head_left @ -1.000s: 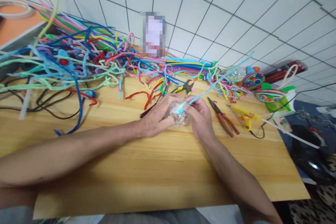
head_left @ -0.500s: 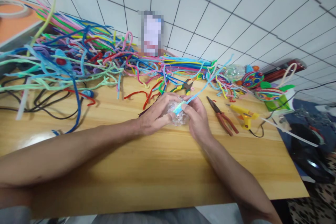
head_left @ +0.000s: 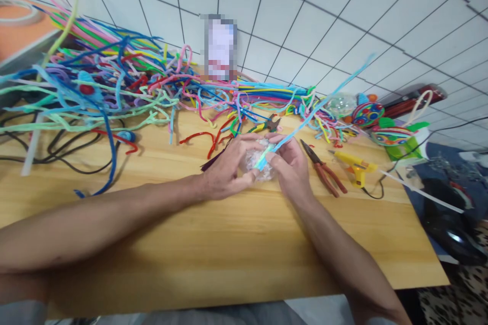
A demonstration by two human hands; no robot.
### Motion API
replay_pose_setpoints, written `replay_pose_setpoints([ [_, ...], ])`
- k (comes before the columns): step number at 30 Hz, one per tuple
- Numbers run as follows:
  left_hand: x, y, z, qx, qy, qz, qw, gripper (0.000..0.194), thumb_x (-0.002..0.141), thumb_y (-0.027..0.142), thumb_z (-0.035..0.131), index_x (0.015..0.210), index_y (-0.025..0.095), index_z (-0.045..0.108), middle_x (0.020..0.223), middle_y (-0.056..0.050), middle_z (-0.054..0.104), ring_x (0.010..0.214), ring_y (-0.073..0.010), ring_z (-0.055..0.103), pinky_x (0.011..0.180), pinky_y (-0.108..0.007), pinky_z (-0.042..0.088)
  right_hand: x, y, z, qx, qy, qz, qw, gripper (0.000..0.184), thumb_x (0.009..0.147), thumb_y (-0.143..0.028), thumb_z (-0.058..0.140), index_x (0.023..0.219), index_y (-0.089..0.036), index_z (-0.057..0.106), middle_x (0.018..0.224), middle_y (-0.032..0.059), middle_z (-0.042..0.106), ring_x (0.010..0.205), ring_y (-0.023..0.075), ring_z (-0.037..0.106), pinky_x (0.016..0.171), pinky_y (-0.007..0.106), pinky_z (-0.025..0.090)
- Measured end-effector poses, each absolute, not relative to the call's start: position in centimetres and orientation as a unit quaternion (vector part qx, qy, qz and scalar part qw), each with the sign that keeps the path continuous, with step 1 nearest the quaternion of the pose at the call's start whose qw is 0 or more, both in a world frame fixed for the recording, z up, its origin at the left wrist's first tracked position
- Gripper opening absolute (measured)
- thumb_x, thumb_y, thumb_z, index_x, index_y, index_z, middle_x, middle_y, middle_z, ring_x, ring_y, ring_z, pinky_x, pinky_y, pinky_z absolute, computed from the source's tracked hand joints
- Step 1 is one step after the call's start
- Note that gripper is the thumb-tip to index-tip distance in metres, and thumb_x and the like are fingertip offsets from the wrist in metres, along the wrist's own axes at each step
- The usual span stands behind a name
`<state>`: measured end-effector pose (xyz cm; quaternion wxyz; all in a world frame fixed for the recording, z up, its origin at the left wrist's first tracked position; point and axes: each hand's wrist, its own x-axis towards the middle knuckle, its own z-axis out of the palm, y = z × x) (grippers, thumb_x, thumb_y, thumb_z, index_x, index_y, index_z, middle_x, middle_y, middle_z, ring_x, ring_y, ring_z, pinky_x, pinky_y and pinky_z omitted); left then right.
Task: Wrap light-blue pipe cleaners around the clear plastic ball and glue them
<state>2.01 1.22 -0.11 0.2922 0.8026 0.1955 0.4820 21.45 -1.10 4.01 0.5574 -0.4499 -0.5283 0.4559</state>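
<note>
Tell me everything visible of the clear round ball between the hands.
The clear round ball seems transparent plastic, with a crinkled, glinting look. A yellow-green and light-blue band lies across its upper side. The left hand curls around its left side; the right hand is at its right, thumb at the band. Fingers hide part of its outline. Whether it touches the pale wooden table cannot be told.

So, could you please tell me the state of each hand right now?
Left hand: closed around the clear ball, holding it.
Right hand: closed, thumb and fingers holding the light-blue stem at the ball.
</note>
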Motion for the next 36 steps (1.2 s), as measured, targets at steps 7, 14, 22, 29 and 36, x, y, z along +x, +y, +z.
replay_pose_setpoints([
  [7, 1.82, 1.66, -0.69, 0.817, 0.200, 0.433, 0.323, 0.071, 0.103, 0.035, 0.065, 0.167, 0.027, 0.036, 0.170, -0.017, 0.048, 0.163, -0.0379, 0.043, 0.132, -0.065, 0.041, 21.94, -0.47, 3.17, -0.452, -0.513, 0.494, 0.538, 0.030, 0.076, -0.034, 0.089, 0.100, -0.029, 0.071, 0.121, 0.0024, 0.076, 0.118, 0.0250, 0.070, 0.101, 0.038, 0.059],
  [14, 1.88, 1.79, -0.18, 0.795, 0.226, 0.413, 0.381, 0.074, 0.105, 0.043, 0.065, 0.170, 0.026, 0.035, 0.171, -0.016, 0.050, 0.157, -0.0377, 0.051, 0.132, -0.062, 0.043, 21.74, -0.73, 3.35, -0.440, -0.510, 0.500, 0.544, 0.030, 0.075, -0.031, 0.091, 0.100, -0.030, 0.073, 0.121, 0.0008, 0.076, 0.117, 0.0235, 0.071, 0.100, 0.037, 0.058],
  [22, 1.92, 1.76, -0.02, 0.806, 0.225, 0.427, 0.342, 0.075, 0.101, 0.035, 0.070, 0.169, 0.027, 0.038, 0.171, -0.015, 0.052, 0.155, -0.0362, 0.054, 0.129, -0.057, 0.047, 22.11, -0.51, 3.32, -0.446, -0.496, 0.510, 0.543, 0.025, 0.079, -0.033, 0.087, 0.099, -0.030, 0.073, 0.122, 0.0014, 0.077, 0.117, 0.0236, 0.070, 0.102, 0.038, 0.059],
  [29, 1.63, 1.60, -0.32, 0.807, 0.256, 0.412, 0.337, 0.075, 0.101, 0.038, 0.070, 0.167, 0.029, 0.038, 0.163, -0.015, 0.056, 0.150, -0.0358, 0.056, 0.126, -0.058, 0.049, 22.17, -0.44, 3.34, -0.450, -0.505, 0.488, 0.551, 0.024, 0.078, -0.032, 0.086, 0.099, -0.030, 0.074, 0.119, 0.0016, 0.078, 0.111, 0.0232, 0.071, 0.097, 0.038, 0.060],
  [36, 1.69, 1.70, -0.50, 0.812, 0.247, 0.421, 0.320, 0.076, 0.101, 0.036, 0.070, 0.168, 0.029, 0.034, 0.165, -0.015, 0.053, 0.152, -0.0347, 0.053, 0.128, -0.056, 0.047, 22.06, -0.26, 3.25, -0.458, -0.485, 0.494, 0.558, 0.022, 0.079, -0.035, 0.085, 0.097, -0.029, 0.073, 0.118, 0.0009, 0.078, 0.111, 0.0220, 0.070, 0.098, 0.037, 0.058],
])
